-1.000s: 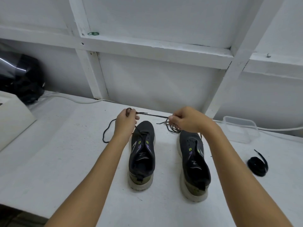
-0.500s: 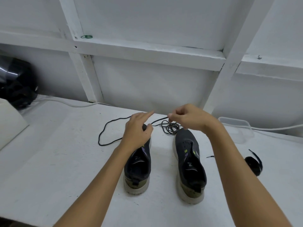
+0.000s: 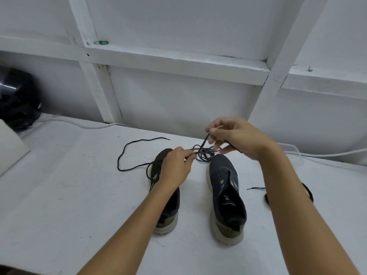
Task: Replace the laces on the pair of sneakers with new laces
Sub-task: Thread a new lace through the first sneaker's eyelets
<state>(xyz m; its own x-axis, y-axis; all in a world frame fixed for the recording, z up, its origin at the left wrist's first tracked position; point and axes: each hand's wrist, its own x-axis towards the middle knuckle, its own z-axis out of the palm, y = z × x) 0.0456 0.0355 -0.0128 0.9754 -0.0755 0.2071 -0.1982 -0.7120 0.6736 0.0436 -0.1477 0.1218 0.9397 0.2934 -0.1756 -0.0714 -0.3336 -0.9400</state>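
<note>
I see the lace (image 3: 204,154) bunched in a tangle just beyond the toes of the two sneakers, between my hands. My left hand (image 3: 175,167) pinches it at the tangle's left edge, over the left sneaker (image 3: 168,213). My right hand (image 3: 238,138), raised above the tangle, pinches another strand of it. The right sneaker (image 3: 226,197) sits below that grip on the white surface (image 3: 69,195). A loose end (image 3: 139,142) trails left of my left grip. A coiled lace (image 3: 308,192) lies beyond my right forearm.

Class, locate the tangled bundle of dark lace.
In the head view, the tangled lace bundle sits centrally, beyond the right sneaker toe, between the left hand and right hand.
</note>
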